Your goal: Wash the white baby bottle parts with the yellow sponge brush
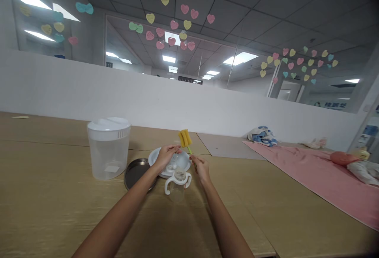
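My right hand (201,168) is closed round the thin green handle of a bottle brush, whose yellow sponge head (185,138) sticks up above the table. My left hand (166,156) reaches toward the sponge head, fingers pinched near it over a white plate (186,157); what it holds, if anything, I cannot make out. A clear baby bottle with white side handles (177,183) stands open-topped just in front of both hands. Small white parts lie on the plate.
A tall clear plastic container with a white lid (108,147) stands to the left. A dark round metal dish (135,172) lies beside the plate. A pink cloth (310,175) covers the table's right side, with a blue-white bundle (263,135) and soft toys on it. A white partition runs behind.
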`<state>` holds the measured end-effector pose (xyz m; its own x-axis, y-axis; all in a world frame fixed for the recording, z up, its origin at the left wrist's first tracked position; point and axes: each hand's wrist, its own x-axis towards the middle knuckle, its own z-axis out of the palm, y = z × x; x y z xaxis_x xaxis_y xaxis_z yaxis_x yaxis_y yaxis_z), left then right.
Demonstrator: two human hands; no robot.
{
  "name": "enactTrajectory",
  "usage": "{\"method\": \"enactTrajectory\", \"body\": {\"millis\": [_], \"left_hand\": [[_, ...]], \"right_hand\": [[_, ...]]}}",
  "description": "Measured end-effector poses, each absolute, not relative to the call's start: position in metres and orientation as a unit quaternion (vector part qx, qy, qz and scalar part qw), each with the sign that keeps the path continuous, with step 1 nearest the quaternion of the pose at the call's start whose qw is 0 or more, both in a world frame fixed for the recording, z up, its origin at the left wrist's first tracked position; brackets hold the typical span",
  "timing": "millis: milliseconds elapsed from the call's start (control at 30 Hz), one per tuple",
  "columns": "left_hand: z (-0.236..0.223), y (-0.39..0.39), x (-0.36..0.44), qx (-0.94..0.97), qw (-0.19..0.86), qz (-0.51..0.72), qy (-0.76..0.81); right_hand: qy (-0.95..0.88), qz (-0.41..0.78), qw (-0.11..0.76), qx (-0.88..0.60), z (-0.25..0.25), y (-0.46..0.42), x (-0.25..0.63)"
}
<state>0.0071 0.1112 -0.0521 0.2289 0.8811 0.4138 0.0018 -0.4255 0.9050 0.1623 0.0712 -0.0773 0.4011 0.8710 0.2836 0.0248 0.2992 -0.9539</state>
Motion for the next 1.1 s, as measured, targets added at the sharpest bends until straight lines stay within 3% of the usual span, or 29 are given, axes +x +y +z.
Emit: {"method": "enactTrajectory", "body": {"millis": [467, 800, 1100], "left_hand": [[-0.058, 0.116, 0.001, 0.639, 0.346, 0.563, 0.393], [-0.064, 0.114, 0.002, 0.594, 0.41, 0.603, 0.34], [-0.065, 0.109, 0.0, 0.581, 0.408, 0.614, 0.345]], "right_hand": [[-0.496, 0.195, 0.66, -0.53, -0.089, 0.078, 0.167], [-0.542, -0.108, 0.504, -0.664, -0.084, 0.061, 0.161], [-0.539, -0.162, 0.416, -0.714, -0.086, 0.064, 0.163]]}}
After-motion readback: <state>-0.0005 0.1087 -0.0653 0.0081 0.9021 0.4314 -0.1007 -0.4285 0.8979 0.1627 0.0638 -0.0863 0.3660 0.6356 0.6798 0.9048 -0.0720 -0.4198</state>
